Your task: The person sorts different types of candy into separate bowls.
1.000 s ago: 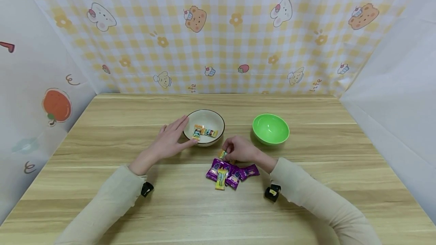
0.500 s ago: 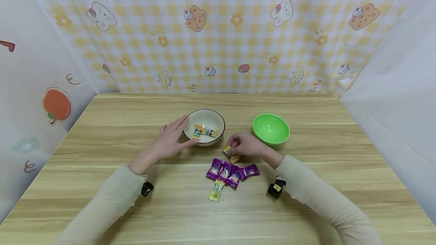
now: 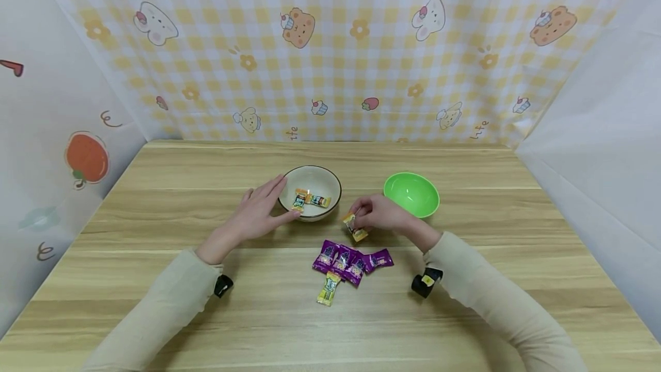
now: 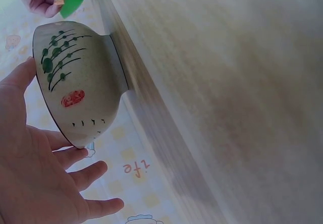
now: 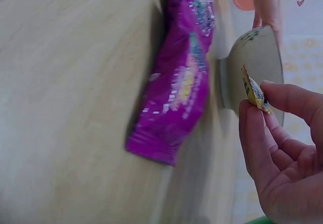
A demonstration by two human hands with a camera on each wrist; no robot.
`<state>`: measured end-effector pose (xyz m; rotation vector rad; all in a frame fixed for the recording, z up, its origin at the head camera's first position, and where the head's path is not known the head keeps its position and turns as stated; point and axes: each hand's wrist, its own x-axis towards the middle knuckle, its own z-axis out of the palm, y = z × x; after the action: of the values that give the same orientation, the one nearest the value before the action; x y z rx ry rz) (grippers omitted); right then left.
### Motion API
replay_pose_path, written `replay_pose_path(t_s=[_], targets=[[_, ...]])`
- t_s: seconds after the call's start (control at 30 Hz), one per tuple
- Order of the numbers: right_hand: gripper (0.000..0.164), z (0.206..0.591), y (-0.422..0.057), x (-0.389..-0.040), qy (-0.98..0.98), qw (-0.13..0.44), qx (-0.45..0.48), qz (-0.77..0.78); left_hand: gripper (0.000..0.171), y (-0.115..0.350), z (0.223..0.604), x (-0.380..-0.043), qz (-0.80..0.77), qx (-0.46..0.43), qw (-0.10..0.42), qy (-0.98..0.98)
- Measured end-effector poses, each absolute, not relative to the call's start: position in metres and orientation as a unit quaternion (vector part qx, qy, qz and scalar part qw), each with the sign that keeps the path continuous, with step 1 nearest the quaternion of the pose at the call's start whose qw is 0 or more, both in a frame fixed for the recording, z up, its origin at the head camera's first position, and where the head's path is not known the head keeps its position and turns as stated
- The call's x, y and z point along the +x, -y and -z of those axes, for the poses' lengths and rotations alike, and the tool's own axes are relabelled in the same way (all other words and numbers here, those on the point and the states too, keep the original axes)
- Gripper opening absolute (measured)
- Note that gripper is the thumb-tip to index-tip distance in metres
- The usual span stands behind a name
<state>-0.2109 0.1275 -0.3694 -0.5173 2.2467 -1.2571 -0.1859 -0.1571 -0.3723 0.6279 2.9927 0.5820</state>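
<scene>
My right hand (image 3: 381, 214) pinches a small yellow wrapped candy (image 3: 355, 227) between thumb and fingers, just above the table and right of the cream bowl (image 3: 312, 177). In the right wrist view the candy (image 5: 255, 94) shows edge-on at the fingertips. My left hand (image 3: 255, 214) touches the bowl's rim with thumb and fingers spread, and the left wrist view shows the bowl's painted side (image 4: 75, 82). Inside the bowl lie yellow-orange wrapped candies (image 3: 299, 201). Several purple candy packets (image 3: 343, 259) overlap on the table, with another yellow candy (image 3: 328, 289) touching them at the front.
A green bowl (image 3: 411, 194) stands to the right, just behind my right hand. The wooden table (image 3: 206, 165) ends at the back against a checked cloth (image 3: 330, 73). Wrist cameras (image 3: 427, 281) sit under both cuffs.
My right hand has drawn the pinched yellow candy away from the purple packets, back and slightly right. The other yellow candy slid forward off the packets. My left hand stays put.
</scene>
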Motion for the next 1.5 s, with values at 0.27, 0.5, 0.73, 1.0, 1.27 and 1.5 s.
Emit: replay_pose_path(t_s=[0.27, 0.5, 0.73, 1.0, 1.27, 1.5], targets=[[0.020, 0.354, -0.129, -0.216, -0.827, 0.244, -0.203, 0.464, 0.089, 0.157, 0.372, -0.186, -0.188, 0.203, 0.013, -0.961], [0.023, 0.339, -0.130, -0.222, -0.808, 0.240, -0.206, 0.497, 0.089, 0.157, 0.372, -0.186, -0.189, 0.202, 0.014, -0.961], [0.023, 0.323, -0.127, -0.229, -0.820, 0.212, -0.195, 0.494, 0.091, 0.157, 0.373, -0.186, -0.187, 0.201, 0.016, -0.962], [0.024, 0.306, -0.116, -0.236, -0.819, 0.208, -0.188, 0.500, 0.090, 0.157, 0.371, -0.186, -0.187, 0.200, 0.018, -0.962], [0.026, 0.303, -0.100, -0.245, -0.822, 0.202, -0.170, 0.505, 0.088, 0.157, 0.373, -0.187, -0.189, 0.203, 0.014, -0.961], [0.026, 0.304, -0.087, -0.251, -0.821, 0.204, -0.159, 0.509, 0.088, 0.157, 0.373, -0.187, -0.191, 0.200, 0.014, -0.961]])
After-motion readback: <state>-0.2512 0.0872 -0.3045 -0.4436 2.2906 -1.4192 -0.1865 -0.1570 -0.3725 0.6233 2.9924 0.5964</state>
